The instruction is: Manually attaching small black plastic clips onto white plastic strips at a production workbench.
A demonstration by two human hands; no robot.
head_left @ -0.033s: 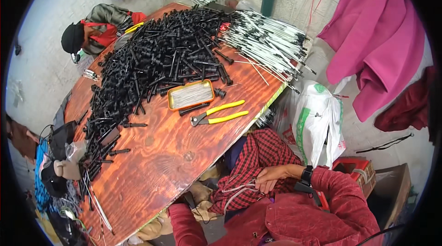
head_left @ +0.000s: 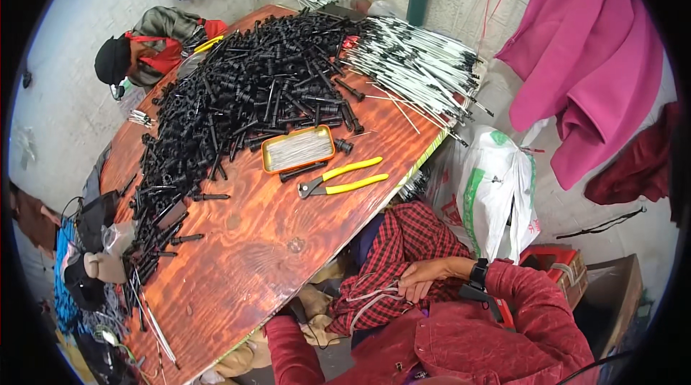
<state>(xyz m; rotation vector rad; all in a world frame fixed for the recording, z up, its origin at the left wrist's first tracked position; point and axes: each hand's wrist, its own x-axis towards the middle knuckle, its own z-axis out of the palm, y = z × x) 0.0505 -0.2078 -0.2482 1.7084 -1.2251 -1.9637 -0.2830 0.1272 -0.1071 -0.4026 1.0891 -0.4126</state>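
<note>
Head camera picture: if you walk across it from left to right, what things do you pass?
Black cap → pile of black rods → orange tray → yellow-handled pliers → white plastic bag → pink cloth. Lower down, one hand rests on the plaid cloth.

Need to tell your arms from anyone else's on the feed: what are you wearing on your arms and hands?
Dark red quilted sleeves on both arms. A black watch at the right wrist. The right hand is bare; the left hand is out of view.

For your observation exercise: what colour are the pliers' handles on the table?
Yellow; the pliers show best in the head view.
</note>
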